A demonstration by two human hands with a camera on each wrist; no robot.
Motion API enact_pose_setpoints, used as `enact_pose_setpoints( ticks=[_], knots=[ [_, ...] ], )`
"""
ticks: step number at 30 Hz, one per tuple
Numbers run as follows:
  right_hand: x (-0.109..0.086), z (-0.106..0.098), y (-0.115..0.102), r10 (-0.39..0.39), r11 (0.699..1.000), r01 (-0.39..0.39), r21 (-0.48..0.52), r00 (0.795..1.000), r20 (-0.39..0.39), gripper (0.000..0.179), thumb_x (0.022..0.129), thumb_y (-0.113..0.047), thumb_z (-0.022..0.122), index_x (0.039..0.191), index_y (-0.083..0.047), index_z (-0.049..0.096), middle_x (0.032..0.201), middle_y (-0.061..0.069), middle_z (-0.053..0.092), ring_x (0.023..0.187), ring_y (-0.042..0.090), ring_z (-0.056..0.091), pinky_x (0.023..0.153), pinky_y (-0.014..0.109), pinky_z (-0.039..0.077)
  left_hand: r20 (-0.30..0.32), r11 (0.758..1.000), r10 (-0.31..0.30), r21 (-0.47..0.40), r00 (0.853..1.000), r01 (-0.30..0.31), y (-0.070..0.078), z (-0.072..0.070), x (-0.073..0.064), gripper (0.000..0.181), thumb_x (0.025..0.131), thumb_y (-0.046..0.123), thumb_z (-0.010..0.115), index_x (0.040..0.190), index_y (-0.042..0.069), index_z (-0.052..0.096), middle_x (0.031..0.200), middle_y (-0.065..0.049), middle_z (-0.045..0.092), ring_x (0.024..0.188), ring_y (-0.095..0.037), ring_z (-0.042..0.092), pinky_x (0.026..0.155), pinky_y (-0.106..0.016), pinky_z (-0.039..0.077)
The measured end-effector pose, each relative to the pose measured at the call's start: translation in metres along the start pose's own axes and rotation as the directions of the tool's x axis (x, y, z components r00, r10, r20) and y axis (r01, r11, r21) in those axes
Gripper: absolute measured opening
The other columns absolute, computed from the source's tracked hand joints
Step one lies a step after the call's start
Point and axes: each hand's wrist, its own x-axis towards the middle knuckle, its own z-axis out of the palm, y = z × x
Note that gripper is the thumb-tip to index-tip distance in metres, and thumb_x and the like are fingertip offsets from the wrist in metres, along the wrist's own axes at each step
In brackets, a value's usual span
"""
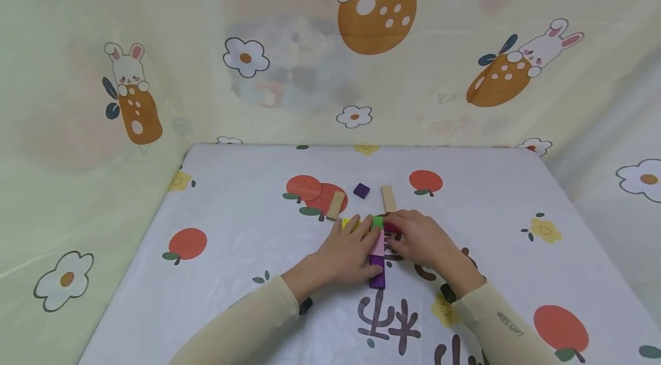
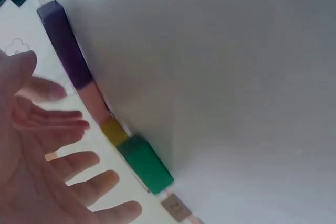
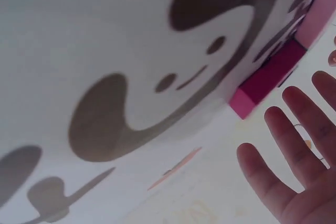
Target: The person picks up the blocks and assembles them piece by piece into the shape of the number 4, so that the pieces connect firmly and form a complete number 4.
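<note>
We kept our left hand (image 1: 343,253) flat and open, fingers straight, laid against the left side of the row of coloured blocks (image 1: 377,256) near the middle of the bench (image 1: 516,204). Our right hand (image 1: 420,239) lay on the other side, fingers stretched and relaxed, touching the row near the magenta block (image 3: 265,80); it gripped nothing. In the left wrist view the row ran purple block (image 2: 65,48), pink block (image 2: 94,103), yellow block (image 2: 113,129), green block (image 2: 147,166), end to end and touching.

We judged the risks small but real. The blocks stood loose, held only by contact, so an uneven push from either hand could have skewed the row or opened a gap between neighbours. The green block at the far end looked most exposed; a nudge there could have knocked it sideways. The plastic cloth seemed smooth, and pressing down while sliding could have dragged it and shifted the whole line.

Beyond the row lay two plain wooden pieces (image 1: 388,198) and a small dark purple cube (image 1: 361,190), apart from our hands. We saw no container anywhere on the bench, and nothing held inside anything
</note>
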Motion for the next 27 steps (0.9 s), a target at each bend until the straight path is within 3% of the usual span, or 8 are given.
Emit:
enact_pose_setpoints(
  ticks=[6,16,22,27],
  knots=[
    [-0.008,0.000,-0.010,-0.078,0.997,0.078,-0.008,0.997,0.000,0.054,0.086,-0.032,0.084,0.133,-0.010,0.069,0.143,0.016,0.063,0.133,0.040,0.058,0.109,0.059,0.048,-0.061,0.999,-0.052,0.010,0.997,0.052,-0.013,-0.006,0.005,0.075,0.100,0.055,0.055,0.162,0.017,0.035,0.171,-0.008,0.028,0.156,-0.034,0.029,0.125,-0.058,0.026],
    [-0.013,0.004,-0.024,-0.086,0.996,0.085,0.009,0.992,0.094,0.065,0.082,-0.039,0.087,0.138,-0.015,0.066,0.152,0.015,0.055,0.144,0.039,0.048,0.116,0.060,0.040,-0.093,0.997,-0.072,0.019,0.993,0.074,-0.024,-0.013,0.016,0.050,0.101,0.036,0.063,0.146,0.017,0.058,0.142,-0.002,0.062,0.132,-0.024,0.057,0.113,-0.046,0.046],
    [-0.014,0.005,-0.024,-0.075,0.997,0.072,0.029,0.987,0.144,0.070,0.084,-0.039,0.085,0.143,-0.011,0.062,0.155,0.017,0.052,0.145,0.040,0.046,0.116,0.058,0.041,-0.104,0.995,-0.071,0.062,0.992,0.078,-0.026,-0.011,0.022,0.037,0.101,0.032,0.064,0.135,0.019,0.068,0.124,0.000,0.069,0.110,-0.020,0.062,0.097,-0.038,0.053],
    [-0.014,0.006,-0.021,-0.082,0.996,0.078,0.035,0.986,0.145,0.069,0.084,-0.038,0.085,0.143,-0.010,0.062,0.154,0.017,0.053,0.144,0.039,0.048,0.115,0.057,0.042,-0.104,0.991,-0.079,0.098,0.991,0.089,-0.027,-0.009,0.026,0.034,0.100,0.032,0.067,0.132,0.020,0.070,0.118,0.001,0.071,0.102,-0.018,0.063,0.090,-0.034,0.053]
  ],
)
